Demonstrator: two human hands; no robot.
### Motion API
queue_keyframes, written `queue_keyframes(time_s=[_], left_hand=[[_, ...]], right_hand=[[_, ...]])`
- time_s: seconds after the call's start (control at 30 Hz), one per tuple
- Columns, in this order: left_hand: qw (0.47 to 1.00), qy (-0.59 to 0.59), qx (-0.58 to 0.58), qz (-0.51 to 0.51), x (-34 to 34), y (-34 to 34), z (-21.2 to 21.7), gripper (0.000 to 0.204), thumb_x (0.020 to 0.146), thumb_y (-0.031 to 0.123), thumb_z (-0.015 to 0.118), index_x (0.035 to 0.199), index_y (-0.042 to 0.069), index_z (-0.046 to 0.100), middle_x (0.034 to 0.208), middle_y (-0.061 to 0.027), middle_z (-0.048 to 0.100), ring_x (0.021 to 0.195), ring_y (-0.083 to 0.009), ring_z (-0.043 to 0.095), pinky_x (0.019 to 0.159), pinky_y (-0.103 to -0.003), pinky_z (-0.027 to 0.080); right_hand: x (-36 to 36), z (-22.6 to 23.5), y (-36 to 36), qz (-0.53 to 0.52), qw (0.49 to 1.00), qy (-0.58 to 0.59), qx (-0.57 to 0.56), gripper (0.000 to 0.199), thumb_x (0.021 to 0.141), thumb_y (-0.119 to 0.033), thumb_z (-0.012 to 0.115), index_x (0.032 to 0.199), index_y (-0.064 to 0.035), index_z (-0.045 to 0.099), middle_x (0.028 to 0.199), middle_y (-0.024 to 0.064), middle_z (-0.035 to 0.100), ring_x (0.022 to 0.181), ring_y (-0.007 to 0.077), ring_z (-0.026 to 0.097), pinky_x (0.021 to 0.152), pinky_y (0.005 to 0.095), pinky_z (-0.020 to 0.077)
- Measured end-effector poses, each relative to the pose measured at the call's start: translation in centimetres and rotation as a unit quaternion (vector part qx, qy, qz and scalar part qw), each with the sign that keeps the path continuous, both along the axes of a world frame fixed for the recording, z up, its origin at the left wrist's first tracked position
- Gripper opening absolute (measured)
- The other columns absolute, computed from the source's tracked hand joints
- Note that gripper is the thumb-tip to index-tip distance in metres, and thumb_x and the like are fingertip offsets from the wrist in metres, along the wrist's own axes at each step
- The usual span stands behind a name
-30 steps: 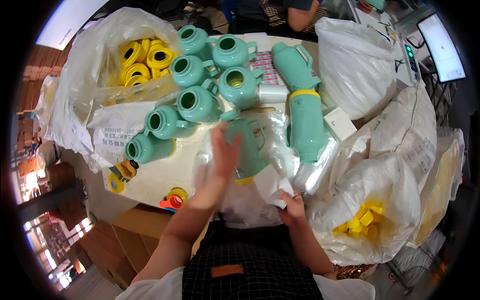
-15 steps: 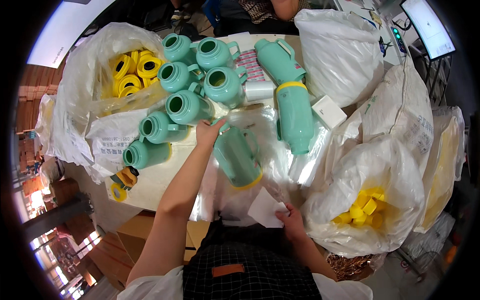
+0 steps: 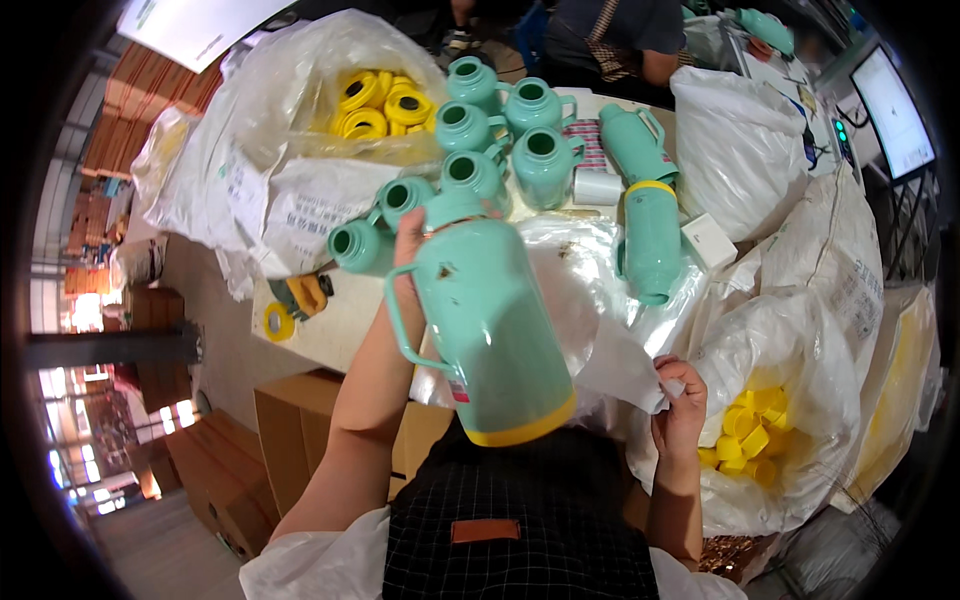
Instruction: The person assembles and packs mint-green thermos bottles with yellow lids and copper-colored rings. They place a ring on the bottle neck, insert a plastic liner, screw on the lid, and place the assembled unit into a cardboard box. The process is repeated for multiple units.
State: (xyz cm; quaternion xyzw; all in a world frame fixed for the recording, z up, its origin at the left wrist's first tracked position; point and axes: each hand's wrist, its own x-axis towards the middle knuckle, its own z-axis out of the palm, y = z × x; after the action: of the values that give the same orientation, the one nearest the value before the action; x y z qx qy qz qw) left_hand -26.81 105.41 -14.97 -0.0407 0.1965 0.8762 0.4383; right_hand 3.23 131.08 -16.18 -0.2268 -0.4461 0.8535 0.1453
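Note:
My left hand (image 3: 408,255) is closed around the neck of a mint-green thermos flask (image 3: 490,320). The flask hangs tilted in front of my apron, its yellow base toward me and its looped handle to the left; a small dark mark shows near its shoulder. My right hand (image 3: 684,400) pinches a thin white sheet (image 3: 618,362), paper or cloth, beside the flask's lower end. Behind them, several open-mouthed green flasks (image 3: 543,165) stand or lean together on the table. Two more lie to the right, one a green flask with a yellow base (image 3: 652,240).
Yellow ring-shaped parts (image 3: 365,105) fill a plastic bag at back left; yellow cups (image 3: 745,425) fill another at right. Clear plastic film (image 3: 570,250) covers the table middle. A white box (image 3: 708,242), tape roll (image 3: 279,321) and cardboard box (image 3: 300,420) are nearby. Someone sits opposite.
My left hand has raised the flask closer to me, and its handle has turned from right to left. My right hand has moved up and right with the white sheet. The view has shifted.

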Motion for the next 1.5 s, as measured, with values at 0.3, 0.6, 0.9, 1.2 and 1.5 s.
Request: queue_keyframes(time_s=[0.3,0.6,0.9,1.2,1.5], left_hand=[[0.982,0.039,-0.174,-0.065,7.7,-0.4,2.0,0.041,0.095,0.036,0.059,0.126,0.010,0.059,0.125,-0.0164,0.065,0.110,-0.0321,0.065,0.095,-0.045,0.054],[0.975,0.154,-0.037,-0.155,5.4,-0.6,-6.0,0.040,0.105,0.021,0.041,0.138,0.000,0.051,0.127,-0.0185,0.063,0.114,-0.0328,0.064,0.097,-0.047,0.055],[0.972,0.163,-0.110,-0.132,7.4,-0.7,-4.1,0.034,0.097,0.024,0.056,0.126,0.006,0.053,0.124,-0.0256,0.063,0.116,-0.0441,0.062,0.102,-0.054,0.049],[0.960,0.161,-0.202,-0.111,8.3,-0.4,-0.1,0.045,0.097,0.038,0.055,0.130,0.006,0.054,0.127,-0.0226,0.063,0.121,-0.0403,0.060,0.105,-0.053,0.047],[0.979,0.068,-0.166,-0.095,9.8,-0.6,1.6,0.048,0.093,0.043,0.060,0.127,0.010,0.055,0.127,-0.0229,0.063,0.119,-0.0384,0.061,0.102,-0.052,0.049]], right_hand=[[-4.8,8.9,-6.7,0.181,0.941,0.149,0.243,0.029,0.081,0.005,0.058,0.107,0.0000,0.069,0.121,0.0152,0.067,0.120,0.0297,0.057,0.107,0.0428,0.0400],[-5.1,10.4,-10.5,0.266,0.708,0.179,0.629,0.054,0.083,-0.007,0.063,0.136,-0.0035,0.054,0.154,0.0084,0.045,0.148,0.0338,0.032,0.120,0.0531,0.0260],[-1.5,8.1,-12.0,0.262,0.714,0.188,0.622,0.046,0.084,-0.011,0.063,0.130,-0.0097,0.059,0.146,0.0044,0.053,0.142,0.0252,0.042,0.119,0.0503,0.0278],[-0.1,7.6,-12.7,0.199,0.798,0.285,0.492,0.016,0.074,0.001,0.065,0.083,-0.0119,0.064,0.094,0.0035,0.070,0.100,0.0264,0.066,0.093,0.0418,0.0463],[1.7,7.1,-8.8,-0.041,0.997,0.070,0.012,0.005,0.086,-0.007,0.049,0.085,-0.0033,0.052,0.079,0.0065,0.053,0.073,0.0166,0.050,0.072,0.0293,0.0433]])
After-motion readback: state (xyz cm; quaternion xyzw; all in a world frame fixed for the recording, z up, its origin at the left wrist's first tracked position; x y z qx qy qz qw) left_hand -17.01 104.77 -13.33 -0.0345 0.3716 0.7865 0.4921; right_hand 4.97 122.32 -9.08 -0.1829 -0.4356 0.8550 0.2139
